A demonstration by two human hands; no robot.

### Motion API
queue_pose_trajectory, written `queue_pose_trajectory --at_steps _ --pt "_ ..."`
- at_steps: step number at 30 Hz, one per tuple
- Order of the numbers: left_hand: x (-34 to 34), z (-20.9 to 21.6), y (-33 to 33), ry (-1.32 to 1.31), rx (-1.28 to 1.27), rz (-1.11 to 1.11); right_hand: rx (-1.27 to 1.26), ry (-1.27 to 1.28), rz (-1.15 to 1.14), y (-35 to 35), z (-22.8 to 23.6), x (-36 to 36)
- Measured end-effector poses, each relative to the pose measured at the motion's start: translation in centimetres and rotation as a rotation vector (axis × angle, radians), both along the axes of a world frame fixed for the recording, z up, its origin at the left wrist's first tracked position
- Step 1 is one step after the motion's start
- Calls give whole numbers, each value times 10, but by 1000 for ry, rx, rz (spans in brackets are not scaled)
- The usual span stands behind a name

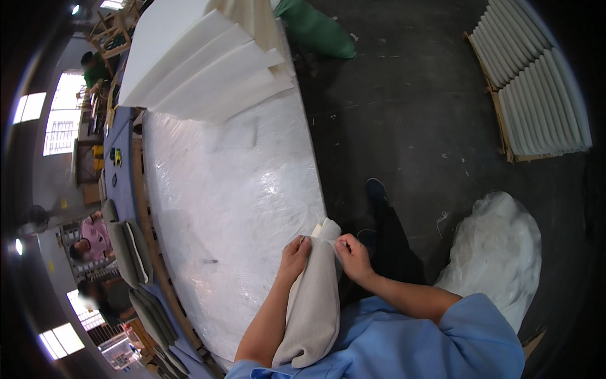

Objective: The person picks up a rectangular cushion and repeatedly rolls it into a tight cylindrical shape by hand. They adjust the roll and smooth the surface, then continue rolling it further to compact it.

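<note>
My left hand (296, 254) is closed on the left edge of a light grey fabric cover (310, 309), close to its opening. On the other side of that opening my right hand (353, 256) pinches the cover's right edge. White padding (328, 231) sticks out of the open end, between my two hands. The filled cover hangs back toward my body, its rounded lower end against my blue shirt. Just left of it lies the plastic-covered table (233, 177).
White foam sheets (208, 69) are stacked at the table's far end, near a green sack (319, 31). Rows of white rolls (536, 95) stand far right, and a clear plastic bag (492, 252) sits nearer. Grey cushions (129, 252) lie on a blue bench; several people work beyond.
</note>
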State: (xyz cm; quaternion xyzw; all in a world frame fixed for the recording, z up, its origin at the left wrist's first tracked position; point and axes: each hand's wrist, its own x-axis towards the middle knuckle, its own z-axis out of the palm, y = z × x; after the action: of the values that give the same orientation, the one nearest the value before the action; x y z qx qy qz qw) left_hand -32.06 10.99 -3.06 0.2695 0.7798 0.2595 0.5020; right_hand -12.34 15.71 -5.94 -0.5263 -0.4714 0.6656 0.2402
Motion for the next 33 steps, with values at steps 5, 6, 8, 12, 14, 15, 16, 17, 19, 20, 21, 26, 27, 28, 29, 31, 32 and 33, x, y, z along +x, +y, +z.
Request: queue_pose_trajectory --at_steps 5,6,8,12,14,15,16,17,19,20,21,26,27,28,29,31,32,33 --pt "3 -22 -5 154 106 -51 -231 5 -56 10 -5 -9" --pt "2 -20 -1 100 86 -34 -312 59 -112 13 -10 -10" --pt "1 -15 5 -9 49 -5 -392 70 -158 11 -16 -13" --pt "-2 -27 -16 14 59 27 -534 53 -281 6 -26 -29" --pt "0 -34 -18 -26 84 85 -520 13 -273 6 -31 -36" --pt "2 -38 -19 31 107 81 -513 -8 -267 7 -31 -39" --pt "4 -41 -20 89 128 76 -498 -35 -251 8 -30 -40" --pt "4 -44 -21 148 149 71 -485 -60 -236 9 -30 -42" --pt "7 -41 -17 206 179 58 -458 -105 -219 11 -32 -42" --pt "8 -37 -14 234 196 49 -446 -119 -212 12 -33 -42" --pt "9 -34 -14 230 193 49 -449 -127 -202 11 -34 -42" --pt "7 -26 -7 216 178 44 -452 -134 -194 10 -43 -46" --pt "5 -28 -9 219 157 38 -443 -166 -173 10 -42 -46" --pt "2 -30 -10 222 137 30 -443 -155 -179 10 -41 -47" --pt "0 -32 -10 226 118 21 -443 -144 -186 10 -40 -48" --pt "2 -32 -9 203 171 36 -416 -161 -179 10 -39 -47" --pt "3 -32 -9 190 197 45 -380 -170 -196 10 -39 -48" --pt "1 -33 -9 144 194 70 -342 -173 -208 11 -41 -52"
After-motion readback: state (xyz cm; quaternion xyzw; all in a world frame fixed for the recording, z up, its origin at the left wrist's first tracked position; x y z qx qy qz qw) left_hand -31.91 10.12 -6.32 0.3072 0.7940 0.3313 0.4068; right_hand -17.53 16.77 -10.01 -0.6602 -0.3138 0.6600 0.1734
